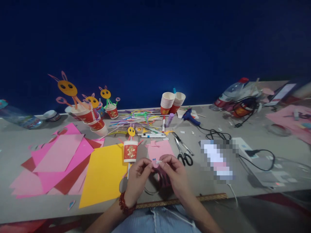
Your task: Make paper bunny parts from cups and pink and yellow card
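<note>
The left hand (139,173) is pinching a small pink paper piece (155,165) above the worktop (55,207), the right hand (175,171) is gripping a whitish bit (158,161) beside it, and the nearby cup figure (130,151) is standing seemingly mostly built, this piece apparently unattached.

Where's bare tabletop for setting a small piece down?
The grey table shows bare at the near left, between the pink sheets and the near edge, left of the heart cutout; also between the scissors and the pixelated object. Crowded: middle back, with coloured sticks, and around the left hand and right hand.
</note>
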`<state>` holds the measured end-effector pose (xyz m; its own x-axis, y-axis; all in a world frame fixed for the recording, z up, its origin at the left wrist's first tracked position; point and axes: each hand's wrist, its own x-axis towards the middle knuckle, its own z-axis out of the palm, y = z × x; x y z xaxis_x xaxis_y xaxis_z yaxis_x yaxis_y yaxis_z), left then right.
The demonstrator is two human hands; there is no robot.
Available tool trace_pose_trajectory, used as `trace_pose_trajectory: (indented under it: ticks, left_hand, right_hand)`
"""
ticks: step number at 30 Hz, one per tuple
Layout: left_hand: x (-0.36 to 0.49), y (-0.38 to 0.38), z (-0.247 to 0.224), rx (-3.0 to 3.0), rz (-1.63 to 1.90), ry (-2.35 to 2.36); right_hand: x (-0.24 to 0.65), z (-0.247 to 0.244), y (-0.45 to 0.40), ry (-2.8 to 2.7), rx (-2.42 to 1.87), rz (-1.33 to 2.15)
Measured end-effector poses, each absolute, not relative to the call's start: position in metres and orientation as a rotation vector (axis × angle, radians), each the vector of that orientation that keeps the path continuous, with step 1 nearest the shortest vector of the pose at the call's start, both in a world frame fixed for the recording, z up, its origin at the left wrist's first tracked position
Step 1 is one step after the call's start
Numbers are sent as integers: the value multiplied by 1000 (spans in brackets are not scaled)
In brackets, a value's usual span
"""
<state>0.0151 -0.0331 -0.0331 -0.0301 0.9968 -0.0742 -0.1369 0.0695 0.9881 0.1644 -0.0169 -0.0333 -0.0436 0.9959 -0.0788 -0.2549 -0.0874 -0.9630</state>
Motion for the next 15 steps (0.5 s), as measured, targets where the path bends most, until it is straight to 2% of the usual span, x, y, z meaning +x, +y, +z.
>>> trace_pose_trajectory:
  ticks: [15]
  left_hand:
    - [15, -34, -35, 1128, 1236, 1207]
  right_hand:
    - [161, -28, -19, -1052, -1084, 1460]
